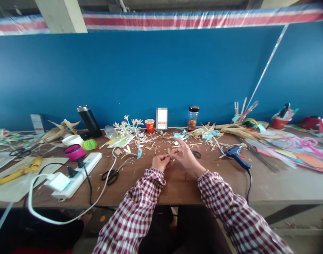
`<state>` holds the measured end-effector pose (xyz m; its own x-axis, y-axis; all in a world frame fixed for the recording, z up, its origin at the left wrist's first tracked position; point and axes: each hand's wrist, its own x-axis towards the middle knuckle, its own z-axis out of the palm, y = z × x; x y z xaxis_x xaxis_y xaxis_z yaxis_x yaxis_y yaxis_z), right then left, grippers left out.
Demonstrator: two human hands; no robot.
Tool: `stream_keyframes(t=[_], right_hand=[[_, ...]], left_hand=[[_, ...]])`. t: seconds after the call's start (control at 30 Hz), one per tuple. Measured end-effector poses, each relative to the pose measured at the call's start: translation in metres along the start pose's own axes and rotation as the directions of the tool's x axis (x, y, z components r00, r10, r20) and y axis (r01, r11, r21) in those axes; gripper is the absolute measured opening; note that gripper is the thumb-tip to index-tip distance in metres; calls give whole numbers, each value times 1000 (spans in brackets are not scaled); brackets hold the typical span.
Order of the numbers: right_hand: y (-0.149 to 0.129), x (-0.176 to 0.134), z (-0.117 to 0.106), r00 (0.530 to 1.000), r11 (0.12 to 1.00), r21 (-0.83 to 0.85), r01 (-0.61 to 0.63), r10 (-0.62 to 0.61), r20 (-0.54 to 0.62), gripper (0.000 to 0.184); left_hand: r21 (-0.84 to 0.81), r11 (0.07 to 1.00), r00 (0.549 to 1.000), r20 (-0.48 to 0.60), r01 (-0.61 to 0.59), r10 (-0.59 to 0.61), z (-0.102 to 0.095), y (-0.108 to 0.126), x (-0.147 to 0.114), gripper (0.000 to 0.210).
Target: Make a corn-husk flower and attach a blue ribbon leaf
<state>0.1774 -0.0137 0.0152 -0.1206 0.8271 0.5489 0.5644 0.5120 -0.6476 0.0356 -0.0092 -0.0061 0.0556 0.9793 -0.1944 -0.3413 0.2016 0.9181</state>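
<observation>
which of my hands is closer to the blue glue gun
Right. Your right hand is to the left of the blue glue gun; your left hand is farther left.

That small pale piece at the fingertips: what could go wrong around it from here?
The pale piece sits where the left hand and right hand meet and looks thin, so it might tear or slip. If dropped, it could get lost among similar pale scraps on the table. The white cable loops below the table's front edge, so the left sleeve might snag it.
</observation>
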Motion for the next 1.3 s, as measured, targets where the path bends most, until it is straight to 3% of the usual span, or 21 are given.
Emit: stream_keyframes(t=[0.8,1.0,1.07,1.17,1.23,1.3], right_hand=[[0,0,1,1000,1000,1,-2,2,8,5],[2,1,6,998,988,153,-7,17,-64,11],[4,1,8,986,970,243,-20,60,-156,15],[7,0,11,946,926,356,-123,218,-241,18],[9,-1,13,928,886,416,-203,309,-206,21],[8,-1,14,939,855,460,-240,325,-114,24]], left_hand=[[63,998,999,43,-31,28,1,4,-5,6],[49,999,1000,-9,-10,11,3,5,-6,4],[32,999,1000,-26,-4,4,3,5,-5,5],[-19,1000,1000,-20,-7,7,1,4,-2,8],[-57,998,1000,-14,-5,5,-1,2,0,9],[-80,997,1000,-16,-4,3,-1,2,0,9]])
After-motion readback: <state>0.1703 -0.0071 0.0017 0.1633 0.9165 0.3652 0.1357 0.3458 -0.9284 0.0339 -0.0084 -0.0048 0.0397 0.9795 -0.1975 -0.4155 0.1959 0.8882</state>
